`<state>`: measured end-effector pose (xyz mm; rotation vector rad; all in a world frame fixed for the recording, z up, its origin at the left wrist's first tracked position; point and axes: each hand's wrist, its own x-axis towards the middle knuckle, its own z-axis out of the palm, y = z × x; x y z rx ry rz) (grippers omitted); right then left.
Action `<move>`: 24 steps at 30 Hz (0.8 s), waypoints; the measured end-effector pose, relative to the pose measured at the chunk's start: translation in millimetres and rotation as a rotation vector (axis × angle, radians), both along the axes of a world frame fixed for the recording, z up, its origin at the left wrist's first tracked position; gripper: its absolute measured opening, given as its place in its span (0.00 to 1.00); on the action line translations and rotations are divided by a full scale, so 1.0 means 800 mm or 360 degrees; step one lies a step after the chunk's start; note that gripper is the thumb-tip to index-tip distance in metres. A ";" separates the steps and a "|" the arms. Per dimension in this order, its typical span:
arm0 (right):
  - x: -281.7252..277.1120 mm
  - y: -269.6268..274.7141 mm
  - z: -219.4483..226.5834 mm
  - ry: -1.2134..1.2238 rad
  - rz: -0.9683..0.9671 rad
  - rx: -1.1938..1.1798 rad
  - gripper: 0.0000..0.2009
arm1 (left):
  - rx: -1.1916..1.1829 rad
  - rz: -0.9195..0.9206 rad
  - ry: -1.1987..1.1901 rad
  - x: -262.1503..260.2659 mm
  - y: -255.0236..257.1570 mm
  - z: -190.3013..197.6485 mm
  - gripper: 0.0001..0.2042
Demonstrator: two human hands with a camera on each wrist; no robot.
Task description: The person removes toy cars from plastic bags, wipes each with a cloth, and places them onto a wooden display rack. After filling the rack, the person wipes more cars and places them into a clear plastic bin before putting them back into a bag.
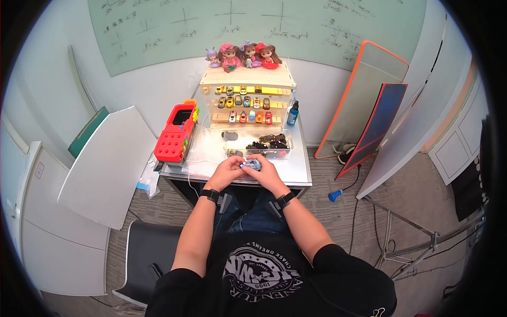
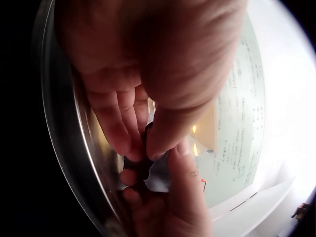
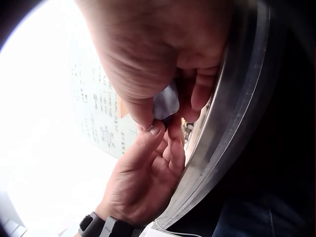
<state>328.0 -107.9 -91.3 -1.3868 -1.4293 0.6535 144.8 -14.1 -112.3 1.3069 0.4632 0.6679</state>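
Note:
A small blue-grey piece (image 1: 251, 164), smooth-sided in the wrist views, is held up between both hands at the table's front edge; its exact kind I cannot tell. My right hand (image 1: 265, 171) holds it between thumb and curled fingers, and its flat grey face (image 3: 167, 102) shows there. From the other side my left hand (image 1: 227, 173) pinches its end, thumb tip meeting the right thumb. Fingers hide most of it. Just beyond the hands stands a clear plastic bin (image 1: 288, 154) with several dark toy vehicles (image 1: 269, 142) inside.
Behind the bin, a wooden rack (image 1: 248, 79) carries rows of toy cars (image 1: 240, 101), with dolls (image 1: 229, 57) on top. A red toy case (image 1: 172, 140) stands on the left of the white table (image 1: 203, 153). A blue bottle (image 1: 293, 114) is at the right.

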 end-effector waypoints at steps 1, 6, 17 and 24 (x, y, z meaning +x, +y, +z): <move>0.000 0.000 0.000 -0.0042 -0.0002 -0.0010 0.19 | 0.0001 0.0000 0.0000 -0.001 0.001 -0.001 0.15; 0.002 0.001 -0.006 0.0373 0.0102 -0.0258 0.14 | -0.0067 0.0150 0.0000 -0.002 -0.006 0.008 0.16; 0.003 0.007 -0.015 0.0261 0.0020 -0.0110 0.14 | 0.0062 0.0107 0.0112 -0.003 -0.009 0.013 0.16; 0.004 0.007 -0.010 0.0655 0.0131 -0.0211 0.12 | -0.0107 0.0229 0.0027 -0.001 -0.006 0.008 0.16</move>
